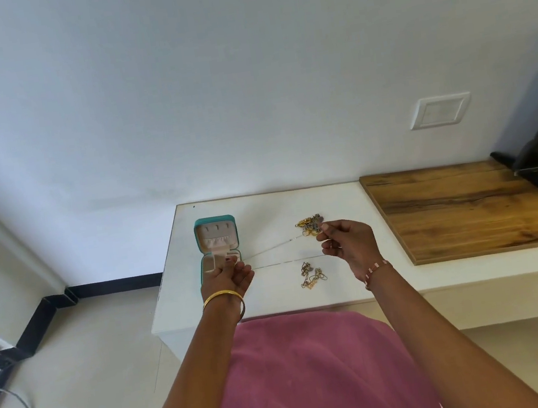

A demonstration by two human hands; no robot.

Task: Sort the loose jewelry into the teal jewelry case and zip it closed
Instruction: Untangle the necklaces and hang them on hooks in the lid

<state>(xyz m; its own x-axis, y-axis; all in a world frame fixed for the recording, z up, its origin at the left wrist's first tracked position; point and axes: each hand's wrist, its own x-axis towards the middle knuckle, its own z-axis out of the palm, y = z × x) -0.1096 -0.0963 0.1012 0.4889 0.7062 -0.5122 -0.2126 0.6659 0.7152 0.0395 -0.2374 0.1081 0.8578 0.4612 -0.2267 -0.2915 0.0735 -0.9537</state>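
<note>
Both hands pinching taut chain

The left hand hides the near half of the teal case. Beyond the right fingers, the jewelry pile is too small to sort apart.

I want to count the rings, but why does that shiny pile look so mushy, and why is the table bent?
Head view: the jewelry pile is small and far, so pieces blur together; the thin chain between the left hand and right hand barely shows; the wide lens bends the white table edges; lighting is soft and even.
</note>
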